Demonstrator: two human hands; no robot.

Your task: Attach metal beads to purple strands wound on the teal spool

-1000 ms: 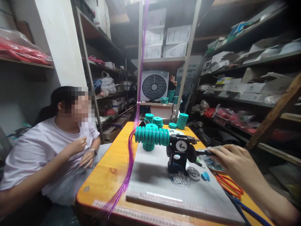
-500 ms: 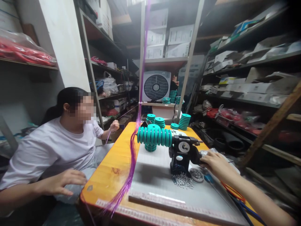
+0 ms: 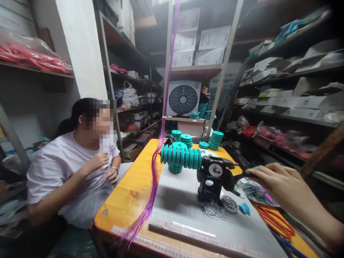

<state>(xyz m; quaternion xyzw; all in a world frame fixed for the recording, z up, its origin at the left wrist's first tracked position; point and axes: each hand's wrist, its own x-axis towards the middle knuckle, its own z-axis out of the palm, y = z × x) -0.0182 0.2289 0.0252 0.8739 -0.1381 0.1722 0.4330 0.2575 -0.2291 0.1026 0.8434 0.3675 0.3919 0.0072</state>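
At the right, my right hand (image 3: 279,177) is closed around the crank handle (image 3: 245,174) of a black hand-cranked winder (image 3: 211,182). A row of green spools (image 3: 181,157) sits on the winder's shaft, left of its dial. Beside the shaft's left end hangs a bundle of purple thread (image 3: 155,175), which trails over the table to its front edge. Small silver metal pieces (image 3: 215,210) lie in front of the winder base, next to a round dish (image 3: 229,204) of similar pieces. My left hand is out of view.
A co-worker (image 3: 80,161) sits at the left side of the yellow table (image 3: 120,200), both hands near the chest. Stacked green spools (image 3: 215,140) stand behind the winder. Orange-handled tool (image 3: 278,220) and a plastic bag (image 3: 255,191) lie at the right. Shelves surround the table.
My right hand has moved outward to the right and slightly up with the crank handle. The co-worker's hands have drawn in to the chest. The whole view has shifted slightly.
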